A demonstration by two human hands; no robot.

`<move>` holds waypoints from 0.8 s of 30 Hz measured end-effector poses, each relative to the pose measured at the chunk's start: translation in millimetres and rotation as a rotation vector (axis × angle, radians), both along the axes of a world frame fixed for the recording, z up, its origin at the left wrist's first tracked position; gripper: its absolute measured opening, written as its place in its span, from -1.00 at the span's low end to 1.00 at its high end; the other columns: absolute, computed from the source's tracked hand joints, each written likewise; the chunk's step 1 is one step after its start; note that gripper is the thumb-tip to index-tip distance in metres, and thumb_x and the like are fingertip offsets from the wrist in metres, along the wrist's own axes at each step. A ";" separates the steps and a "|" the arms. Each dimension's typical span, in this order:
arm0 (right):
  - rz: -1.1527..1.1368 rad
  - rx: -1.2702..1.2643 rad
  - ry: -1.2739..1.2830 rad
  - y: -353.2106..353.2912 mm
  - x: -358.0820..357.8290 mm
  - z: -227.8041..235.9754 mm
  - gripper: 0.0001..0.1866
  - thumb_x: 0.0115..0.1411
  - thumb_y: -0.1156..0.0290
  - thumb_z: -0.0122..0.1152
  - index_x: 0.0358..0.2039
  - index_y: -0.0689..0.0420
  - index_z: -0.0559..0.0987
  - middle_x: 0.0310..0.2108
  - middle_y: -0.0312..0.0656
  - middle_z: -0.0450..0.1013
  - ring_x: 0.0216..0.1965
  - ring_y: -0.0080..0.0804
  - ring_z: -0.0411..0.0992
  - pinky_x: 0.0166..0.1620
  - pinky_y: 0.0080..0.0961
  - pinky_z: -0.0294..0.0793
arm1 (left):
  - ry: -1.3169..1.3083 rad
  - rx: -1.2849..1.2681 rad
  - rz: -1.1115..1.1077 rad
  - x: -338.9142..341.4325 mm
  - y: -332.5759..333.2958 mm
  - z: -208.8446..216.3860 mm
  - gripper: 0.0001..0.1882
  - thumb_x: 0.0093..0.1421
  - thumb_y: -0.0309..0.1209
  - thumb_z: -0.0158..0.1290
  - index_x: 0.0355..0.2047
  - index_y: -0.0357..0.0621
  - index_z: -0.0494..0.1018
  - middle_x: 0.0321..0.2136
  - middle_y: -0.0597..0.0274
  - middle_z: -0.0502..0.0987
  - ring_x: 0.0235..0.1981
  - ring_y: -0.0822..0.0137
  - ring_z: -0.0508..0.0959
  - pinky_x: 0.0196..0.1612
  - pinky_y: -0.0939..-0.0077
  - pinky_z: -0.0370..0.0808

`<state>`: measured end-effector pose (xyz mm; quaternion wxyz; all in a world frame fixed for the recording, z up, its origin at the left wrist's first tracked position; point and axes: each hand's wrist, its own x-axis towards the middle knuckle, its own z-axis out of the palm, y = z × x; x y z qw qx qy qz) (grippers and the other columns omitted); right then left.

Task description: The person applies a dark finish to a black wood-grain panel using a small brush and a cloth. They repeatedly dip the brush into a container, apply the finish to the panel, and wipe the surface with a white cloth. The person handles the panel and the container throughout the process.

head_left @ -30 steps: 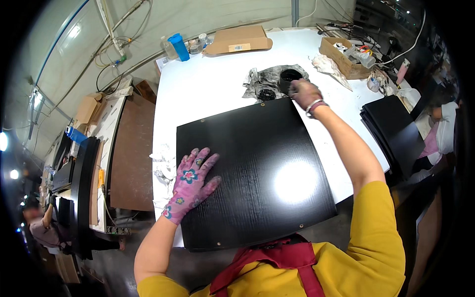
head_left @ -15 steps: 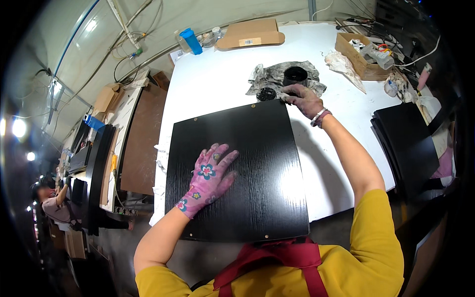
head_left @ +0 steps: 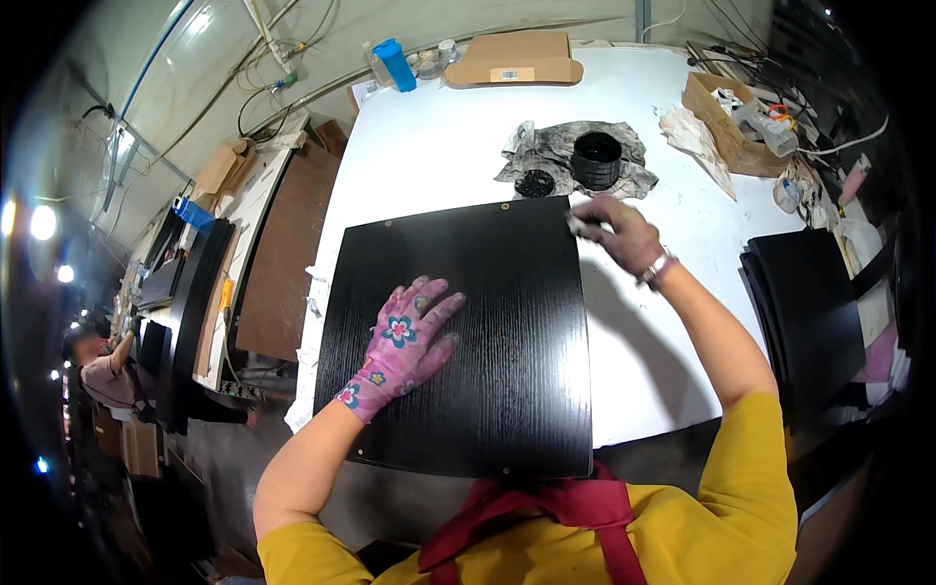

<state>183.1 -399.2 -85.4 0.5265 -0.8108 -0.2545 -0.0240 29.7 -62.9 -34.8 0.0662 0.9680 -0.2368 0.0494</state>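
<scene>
A black wood-grain panel (head_left: 487, 370) lies on the white table with small round fittings near its corners. My left hand (head_left: 402, 339), in a pink flowered glove, rests flat on its left part, fingers stretched out. At the panel's far right corner is my right hand (head_left: 622, 234), in a stained glove. Its fingers are pinched together at the edge, and a small pale bit shows at their tips, too small to name. Beyond the panel, a black open jar (head_left: 597, 162) and a round black-smeared lid (head_left: 533, 183) sit on a stained cloth (head_left: 546, 142).
On the white table (head_left: 419, 146) stand a flattened cardboard box (head_left: 512, 58) and a blue bottle (head_left: 395, 66). A carton of odds and ends (head_left: 726, 122) is at the far right. Stacked black panels (head_left: 804, 302) lie rightward. Another person (head_left: 112, 375) works at far left.
My right hand has shifted a little nearer and to the right, along the panel's far right corner. The left hand stays flat on the panel. The view has shifted slightly.
</scene>
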 end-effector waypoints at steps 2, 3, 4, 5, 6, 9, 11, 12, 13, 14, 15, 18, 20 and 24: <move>0.057 0.068 0.156 -5.4 -17.0 11.1 -0.77 0.18 0.37 0.30 -0.16 0.13 0.59 -0.20 -0.25 0.52 -0.14 -0.49 0.49 -0.03 -0.52 0.49 | 0.006 -0.003 0.010 -1.4 0.6 1.3 -0.44 0.17 -0.28 0.12 0.20 0.00 0.33 0.21 0.05 0.28 0.30 -0.03 0.20 0.35 0.00 0.06; 0.056 0.079 0.186 -6.8 -19.3 16.6 -0.77 0.19 0.37 0.30 -0.15 0.14 0.59 -0.20 -0.25 0.52 -0.14 -0.50 0.49 -0.02 -0.53 0.49 | 0.004 -0.004 0.016 -1.4 0.8 1.6 -0.44 0.16 -0.28 0.12 0.19 0.00 0.33 0.21 0.06 0.28 0.30 -0.03 0.20 0.35 0.00 0.06; 0.043 0.094 0.219 -9.7 -21.9 18.0 -0.77 0.19 0.37 0.30 -0.15 0.14 0.58 -0.21 -0.26 0.53 -0.14 -0.52 0.49 -0.01 -0.54 0.49 | 0.006 -0.002 0.010 0.4 -0.1 1.9 -0.44 0.16 -0.28 0.13 0.19 0.00 0.33 0.21 0.06 0.28 0.31 -0.03 0.19 0.35 0.00 0.06; -0.015 0.104 0.141 -8.0 -14.0 20.0 -0.76 0.19 0.37 0.30 -0.13 0.13 0.58 -0.21 -0.26 0.53 -0.12 -0.52 0.49 0.00 -0.54 0.49 | 0.007 0.000 0.005 1.7 -0.8 1.7 -0.44 0.16 -0.28 0.13 0.19 0.00 0.34 0.21 0.06 0.29 0.31 -0.03 0.19 0.35 0.00 0.06; -0.050 0.146 0.138 -5.7 1.0 16.0 -0.75 0.19 0.37 0.30 -0.13 0.14 0.58 -0.21 -0.26 0.53 -0.13 -0.52 0.49 0.00 -0.54 0.49 | 0.009 -0.005 0.000 2.6 -0.9 0.9 -0.44 0.16 -0.29 0.13 0.19 0.00 0.33 0.21 0.06 0.28 0.31 -0.03 0.19 0.35 0.00 0.06; -0.145 0.111 0.067 6.7 25.1 18.1 -0.74 0.19 0.33 0.29 -0.12 0.13 0.58 -0.16 -0.25 0.51 -0.12 -0.45 0.48 0.00 -0.51 0.47 | 0.008 -0.008 -0.002 2.9 0.2 -0.7 -0.43 0.16 -0.29 0.13 0.20 0.01 0.32 0.21 0.07 0.28 0.31 -0.02 0.19 0.35 0.00 0.06; -0.170 -0.011 -0.087 11.3 42.6 2.5 -0.73 0.19 0.33 0.28 -0.12 0.13 0.57 -0.14 -0.23 0.50 -0.12 -0.39 0.48 0.00 -0.49 0.45 | 0.009 -0.004 -0.004 3.0 1.8 -0.7 -0.43 0.16 -0.30 0.13 0.20 0.01 0.32 0.22 0.07 0.27 0.31 -0.02 0.18 0.35 0.00 0.06; -0.163 0.048 -0.113 12.1 42.7 -5.6 -0.74 0.18 0.34 0.28 -0.13 0.12 0.57 -0.17 -0.20 0.47 -0.14 -0.30 0.47 -0.03 -0.44 0.44 | 0.009 -0.003 -0.009 3.3 1.9 0.1 -0.42 0.16 -0.30 0.13 0.21 0.01 0.32 0.22 0.07 0.27 0.31 -0.02 0.18 0.35 0.00 0.06; -0.199 -0.050 -0.120 12.6 40.9 -1.1 -0.74 0.18 0.35 0.27 -0.13 0.12 0.57 -0.18 -0.19 0.47 -0.15 -0.29 0.47 -0.04 -0.44 0.45 | 0.009 -0.006 -0.007 2.0 1.8 0.2 -0.42 0.16 -0.30 0.13 0.21 0.01 0.31 0.22 0.07 0.27 0.31 -0.02 0.18 0.35 0.00 0.06; -0.234 -0.147 -0.126 12.3 38.2 7.0 -0.75 0.18 0.35 0.27 -0.14 0.12 0.57 -0.20 -0.17 0.46 -0.16 -0.28 0.47 -0.05 -0.43 0.45 | 0.008 -0.009 -0.006 1.0 2.0 -0.3 -0.42 0.16 -0.30 0.13 0.21 0.01 0.31 0.23 0.07 0.26 0.31 -0.02 0.18 0.35 0.00 0.05; -0.268 -0.245 -0.133 12.7 36.4 11.9 -0.75 0.18 0.35 0.27 -0.14 0.12 0.57 -0.21 -0.16 0.45 -0.17 -0.26 0.47 -0.07 -0.42 0.45 | 0.010 -0.006 -0.001 0.3 2.9 -1.4 -0.42 0.16 -0.30 0.13 0.21 0.01 0.31 0.23 0.07 0.26 0.31 -0.02 0.18 0.35 0.01 0.05; -0.278 -0.190 -0.146 10.3 35.6 17.0 -0.77 0.17 0.38 0.25 -0.15 0.13 0.56 -0.19 -0.17 0.44 -0.20 -0.24 0.46 -0.09 -0.40 0.45 | 0.002 -0.002 -0.001 2.6 3.7 0.4 -0.42 0.16 -0.29 0.12 0.21 0.01 0.31 0.22 0.07 0.26 0.31 -0.02 0.18 0.35 0.01 0.06; -0.198 -0.104 -0.150 9.2 35.4 9.1 -0.77 0.16 0.43 0.22 -0.15 0.13 0.55 -0.18 -0.16 0.44 -0.21 -0.22 0.47 -0.10 -0.39 0.46 | 0.002 -0.010 -0.011 1.9 1.9 -0.3 -0.42 0.16 -0.29 0.12 0.21 0.01 0.31 0.22 0.07 0.26 0.31 -0.02 0.18 0.35 0.01 0.06; -0.259 -0.280 -0.244 4.0 53.1 1.3 -0.80 0.14 0.43 0.23 -0.21 0.14 0.54 -0.24 -0.14 0.42 -0.22 -0.19 0.46 -0.12 -0.37 0.45 | 0.000 0.000 -0.008 2.6 1.3 -0.4 -0.42 0.17 -0.27 0.11 0.21 0.01 0.31 0.22 0.07 0.27 0.31 -0.01 0.18 0.35 0.01 0.06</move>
